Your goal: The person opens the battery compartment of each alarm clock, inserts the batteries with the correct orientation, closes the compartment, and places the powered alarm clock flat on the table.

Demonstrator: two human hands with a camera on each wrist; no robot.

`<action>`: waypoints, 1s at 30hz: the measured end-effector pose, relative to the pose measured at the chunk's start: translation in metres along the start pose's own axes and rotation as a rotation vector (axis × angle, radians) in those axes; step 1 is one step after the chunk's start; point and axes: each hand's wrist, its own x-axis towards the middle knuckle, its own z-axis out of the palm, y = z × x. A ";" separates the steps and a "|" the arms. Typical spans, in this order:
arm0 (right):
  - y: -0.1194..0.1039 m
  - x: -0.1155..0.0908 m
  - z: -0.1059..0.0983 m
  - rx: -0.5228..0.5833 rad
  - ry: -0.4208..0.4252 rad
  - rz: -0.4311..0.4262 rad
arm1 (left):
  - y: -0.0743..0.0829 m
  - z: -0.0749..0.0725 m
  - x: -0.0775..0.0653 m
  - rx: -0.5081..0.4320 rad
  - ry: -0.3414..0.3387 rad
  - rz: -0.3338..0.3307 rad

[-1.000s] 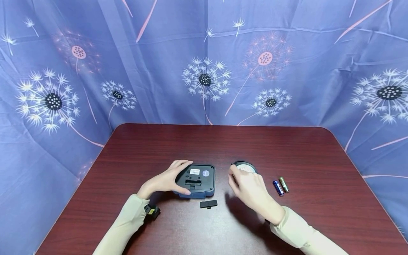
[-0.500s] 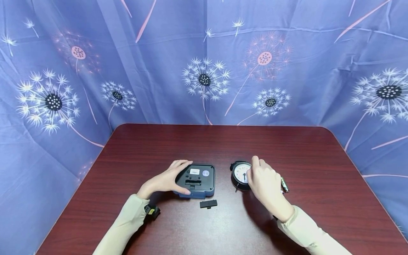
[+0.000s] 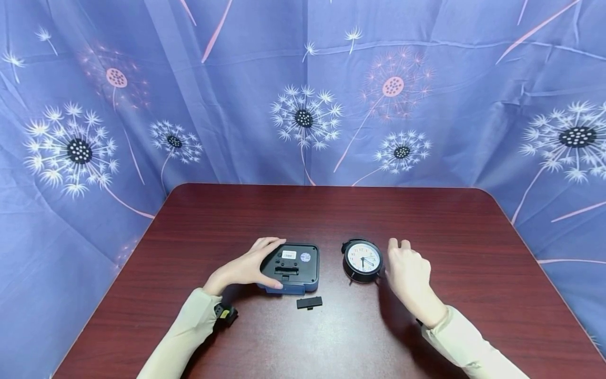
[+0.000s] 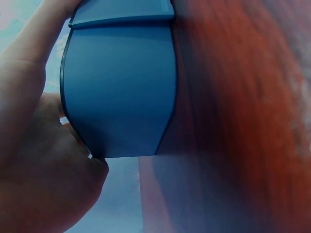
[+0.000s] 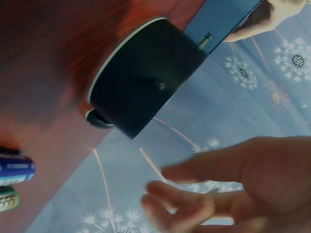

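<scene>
A blue box-shaped device (image 3: 305,272) lies on the table with its black back up, its battery slot (image 3: 286,271) uncovered. My left hand (image 3: 248,267) grips it from the left, thumb on the near edge and fingers at the far edge. The left wrist view shows its smooth blue side (image 4: 121,82) close up. My right hand (image 3: 409,271) hovers right of the round black alarm clock (image 3: 363,258), fingers loosely bent and nothing in them. It hides the batteries in the head view. In the right wrist view, a blue battery (image 5: 17,168) and a green battery (image 5: 8,200) show.
A black battery cover (image 3: 310,302) lies on the table just in front of the blue device. The dark red table (image 3: 265,210) ends at a blue curtain (image 3: 236,105) with dandelion prints.
My right hand has moved right, from over the round alarm clock to above the batteries, uncovering the clock's dial. The left hand and the blue device have stayed still.
</scene>
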 end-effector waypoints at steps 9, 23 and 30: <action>0.015 -0.002 0.004 -0.048 -0.191 0.056 | 0.001 0.000 0.001 -0.005 -0.004 -0.003; 0.027 -0.003 0.007 -0.043 -0.404 0.043 | 0.000 0.000 -0.001 -0.010 -0.001 -0.005; 0.027 -0.003 0.008 -0.056 -0.454 0.029 | -0.001 0.000 0.000 -0.006 0.003 0.000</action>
